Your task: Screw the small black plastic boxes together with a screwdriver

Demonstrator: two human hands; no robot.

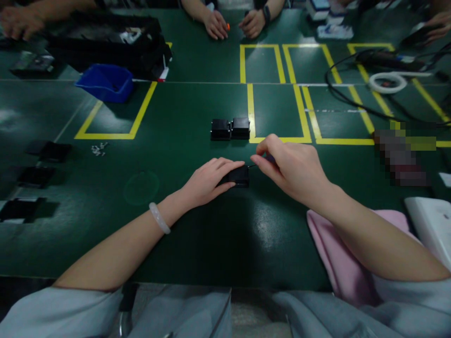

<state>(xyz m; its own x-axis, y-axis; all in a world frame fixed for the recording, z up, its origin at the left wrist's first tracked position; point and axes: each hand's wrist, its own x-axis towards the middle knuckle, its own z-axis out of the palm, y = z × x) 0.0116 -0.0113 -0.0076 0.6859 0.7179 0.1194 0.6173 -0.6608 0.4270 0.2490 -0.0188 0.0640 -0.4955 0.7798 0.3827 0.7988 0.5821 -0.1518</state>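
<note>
My left hand (211,180) lies over a small black box-shaped part (239,176) on the green table, fingers wrapped along its top and side. My right hand (289,166) is closed in a pinch around a thin dark tool (252,165) whose tip touches the part's right upper edge. A pale bracelet (159,218) circles my left wrist. Two more black parts (230,129) sit side by side just beyond my hands.
Yellow tape boxes (278,112) mark the table. A blue bin (105,82) and black tray (105,42) stand far left; black pieces (35,176) line the left edge. Small screws (98,149) lie loose. Cables (352,94) run right. Other people's hands (234,23) rest opposite. Pink cloth (331,249) near right.
</note>
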